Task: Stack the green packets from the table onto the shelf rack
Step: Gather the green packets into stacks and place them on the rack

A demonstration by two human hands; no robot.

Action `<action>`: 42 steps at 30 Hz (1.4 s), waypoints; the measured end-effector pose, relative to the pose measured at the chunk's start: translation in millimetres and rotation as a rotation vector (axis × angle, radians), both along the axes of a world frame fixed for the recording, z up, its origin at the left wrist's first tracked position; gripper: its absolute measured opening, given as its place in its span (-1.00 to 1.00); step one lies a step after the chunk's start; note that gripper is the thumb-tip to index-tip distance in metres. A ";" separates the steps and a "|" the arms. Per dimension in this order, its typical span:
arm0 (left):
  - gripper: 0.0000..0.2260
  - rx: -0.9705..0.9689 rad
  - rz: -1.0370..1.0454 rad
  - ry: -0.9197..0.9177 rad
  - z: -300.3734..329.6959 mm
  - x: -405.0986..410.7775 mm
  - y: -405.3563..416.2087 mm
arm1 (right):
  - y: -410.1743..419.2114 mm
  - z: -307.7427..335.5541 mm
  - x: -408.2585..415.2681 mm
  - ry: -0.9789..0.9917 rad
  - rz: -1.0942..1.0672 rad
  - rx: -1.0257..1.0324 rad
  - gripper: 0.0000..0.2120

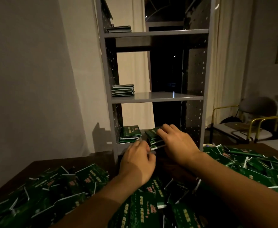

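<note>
Both of our hands hold one small bundle of green packets (154, 139) at the mouth of the lowest shelf (128, 145) of the grey shelf rack (205, 79). Our right hand (176, 142) lies over the bundle's top and right side with fingers spread across it, and our left hand (138, 160) curls in at the bundle's near left corner, thumb and fingers pinching its edge.

We see the bundle tilted, its far end raised and its near end low, with its long axis running from us into the rack. It sits just right of a settled stack (130, 134) that lies flat against the left wall of the same shelf. The two nearly touch; we cannot tell whether they do.

We judge that the coming move turns on this: the free shelf floor lies straight ahead of the grip and slightly down, so the bundle needs levelling and a push forward beside that stack. The right hand sits nearer that space.

Smaller stacks rest on the middle shelf (123, 90) and top shelf (119, 29). Loose packets (89, 181) cover the dark table (41, 165) beneath our forearms.
</note>
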State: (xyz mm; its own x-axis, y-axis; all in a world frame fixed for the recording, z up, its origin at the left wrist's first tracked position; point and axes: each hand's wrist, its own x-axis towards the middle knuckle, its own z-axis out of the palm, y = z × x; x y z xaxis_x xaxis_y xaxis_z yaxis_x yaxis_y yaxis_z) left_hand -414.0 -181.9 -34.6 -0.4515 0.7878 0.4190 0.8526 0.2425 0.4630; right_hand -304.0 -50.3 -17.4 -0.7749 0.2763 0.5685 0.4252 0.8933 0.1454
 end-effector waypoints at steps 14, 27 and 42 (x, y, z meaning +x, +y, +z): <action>-0.68 0.063 -0.283 0.553 -35.0 -14.4 -1.7 | 0.9 -13.5 19.9 0.065 -0.010 -0.279 -0.71; -0.48 -0.129 -0.162 0.570 -32.9 -16.6 29.7 | 18.1 -21.9 -9.2 -0.084 -0.041 -0.298 -0.66; -0.52 -0.213 -0.101 0.550 -24.8 -31.7 39.3 | 32.5 -15.3 -43.3 -0.116 -0.041 -0.411 -0.68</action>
